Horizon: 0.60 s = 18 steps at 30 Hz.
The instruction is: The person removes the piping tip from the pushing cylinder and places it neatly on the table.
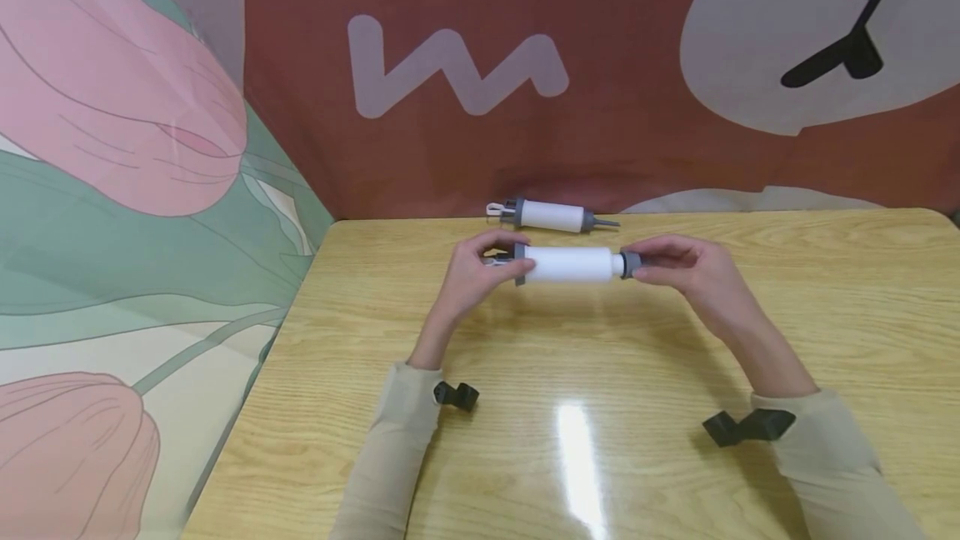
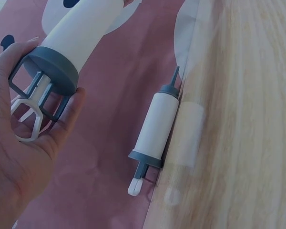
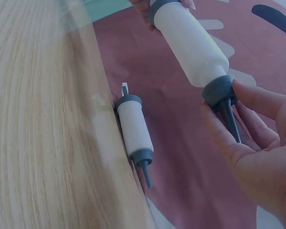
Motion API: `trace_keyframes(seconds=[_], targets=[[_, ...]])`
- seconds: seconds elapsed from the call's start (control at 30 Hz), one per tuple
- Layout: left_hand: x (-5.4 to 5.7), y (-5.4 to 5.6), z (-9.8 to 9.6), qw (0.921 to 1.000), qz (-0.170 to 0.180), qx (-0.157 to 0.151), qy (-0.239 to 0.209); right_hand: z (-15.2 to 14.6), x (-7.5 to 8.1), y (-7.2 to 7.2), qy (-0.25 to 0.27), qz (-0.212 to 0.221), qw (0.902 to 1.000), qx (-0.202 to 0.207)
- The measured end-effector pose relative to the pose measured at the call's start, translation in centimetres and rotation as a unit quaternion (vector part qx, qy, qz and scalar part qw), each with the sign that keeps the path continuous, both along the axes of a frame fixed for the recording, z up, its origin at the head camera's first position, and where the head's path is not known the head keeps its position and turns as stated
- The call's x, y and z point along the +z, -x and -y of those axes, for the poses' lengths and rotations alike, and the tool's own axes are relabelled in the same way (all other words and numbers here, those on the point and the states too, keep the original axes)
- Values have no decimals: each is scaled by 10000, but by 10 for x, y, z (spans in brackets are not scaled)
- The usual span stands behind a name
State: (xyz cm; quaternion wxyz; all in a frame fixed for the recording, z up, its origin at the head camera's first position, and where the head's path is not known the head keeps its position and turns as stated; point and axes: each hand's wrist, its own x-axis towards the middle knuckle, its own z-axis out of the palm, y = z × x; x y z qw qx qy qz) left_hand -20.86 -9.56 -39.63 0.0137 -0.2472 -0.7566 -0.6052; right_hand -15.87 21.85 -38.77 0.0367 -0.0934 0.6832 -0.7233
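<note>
A white icing syringe (image 1: 567,264) with grey ends is held level above the table between both hands. My left hand (image 1: 484,263) grips it round the grey collar (image 2: 52,67), thumb on the near side. The white looped plunger handle (image 2: 34,107) sits inside the grey frame by the palm. At the other end my right hand (image 1: 686,275) pinches the grey nozzle cap (image 3: 218,90) between thumb and fingers. Its thin spout (image 3: 230,121) points toward the right palm. A short white neck (image 1: 617,264) shows between barrel and cap.
A second, similar syringe (image 1: 553,216) lies at the table's back edge, its spout to the right. Behind the wooden table (image 1: 495,457) stands a red printed backdrop (image 1: 480,148). A floral panel (image 1: 112,190) borders the left side.
</note>
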Motion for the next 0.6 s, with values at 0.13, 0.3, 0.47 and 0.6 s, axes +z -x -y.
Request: trace_keyframes(seconds=[0.13,0.3,0.47,0.6], targets=[[1,1,2,10000,36,52,-32,-1,2,-1,52,50,9999,-73],[1,2,4,9999,41,97,-67,-2,3,-1,116,128,9998,-84],[-1,3,8,9999,17,133,-19,-4,3,-1,179,131,9997,-56],[-3,4,10,9998,75,174,54,-7,3,-1,13,133,9998,-114]])
